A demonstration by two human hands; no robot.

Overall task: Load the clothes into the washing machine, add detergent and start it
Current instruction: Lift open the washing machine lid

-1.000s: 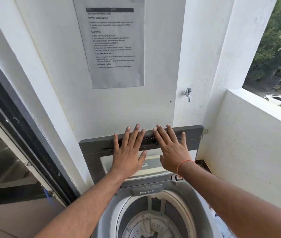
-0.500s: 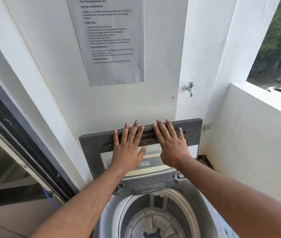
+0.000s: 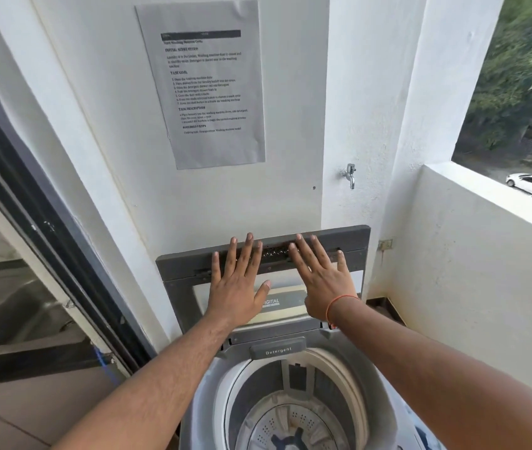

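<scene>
- I see the washing machine at the near centre, a top loader with its lid raised upright against the far wall.
- My left hand lies flat on the lid's inner face, fingers straight and spread, holding nothing.
- My right hand lies flat just beside it to the right, fingers likewise straight, thumb tucked low; an orange thread band circles that wrist.
- The fingertips of both hands reach the lid's dark upper bar.
- The drum stands open below my forearms; I see its perforated base and dark central hub, and no clothes in the part that shows.
- A grey tab marked "Detergent" sits at the far rim of the tub opening, its flap closed.
- A printed sheet hangs on the wall above the lid.
- A small tap projects from the wall to the right of the sheet.
- A dark-framed glass door runs along the left.
- A white parapet bounds the right side; beyond it a white car and trees appear.
</scene>
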